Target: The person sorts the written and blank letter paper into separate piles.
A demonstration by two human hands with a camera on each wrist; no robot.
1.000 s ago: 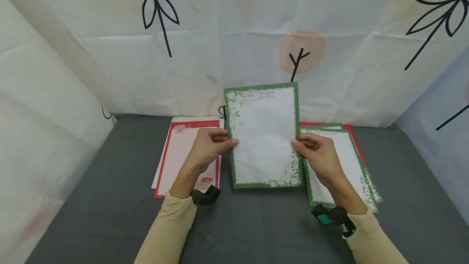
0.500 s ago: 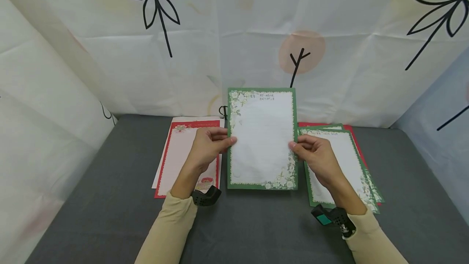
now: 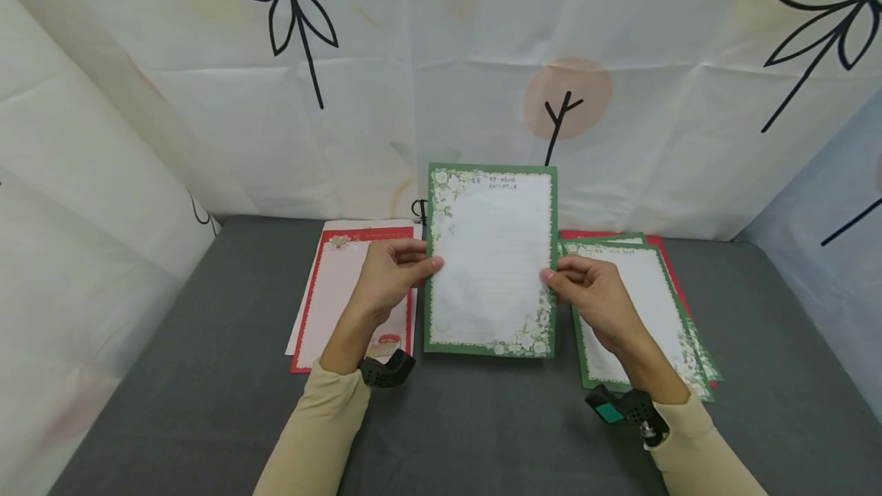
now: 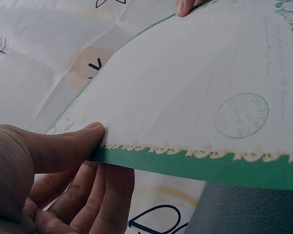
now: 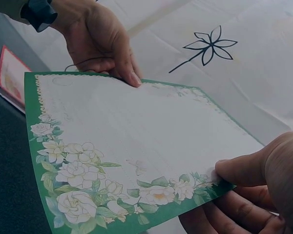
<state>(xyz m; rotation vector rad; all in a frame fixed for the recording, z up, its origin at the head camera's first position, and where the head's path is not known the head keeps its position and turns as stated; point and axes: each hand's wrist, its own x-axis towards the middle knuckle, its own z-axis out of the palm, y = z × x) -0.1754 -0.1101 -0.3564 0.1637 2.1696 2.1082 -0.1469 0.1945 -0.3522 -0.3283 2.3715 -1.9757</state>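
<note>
A sheet of green-bordered letter paper (image 3: 491, 259) is held up over the middle of the table, its white flowers at two opposite corners. My left hand (image 3: 393, 274) pinches its left edge, thumb in front and fingers behind. On the opposite edge my right hand (image 3: 594, 293) pinches it the same way. The left wrist view shows a round postmark print and faint ruled lines on the paper (image 4: 185, 97). In the right wrist view the sheet (image 5: 117, 122) bows slightly between the two hands.
Red-bordered paper (image 3: 338, 289) lies on a white sheet at the left of the grey table (image 3: 482, 435). On the right lies a loose pile of green-bordered sheets (image 3: 616, 358) over a red one. A white patterned cloth (image 3: 468, 21) hangs behind the table.
The held sheet has straightened from a slight tilt and come down a little, shifting slightly left. My right hand has moved slightly left with it; the side piles have not moved.
</note>
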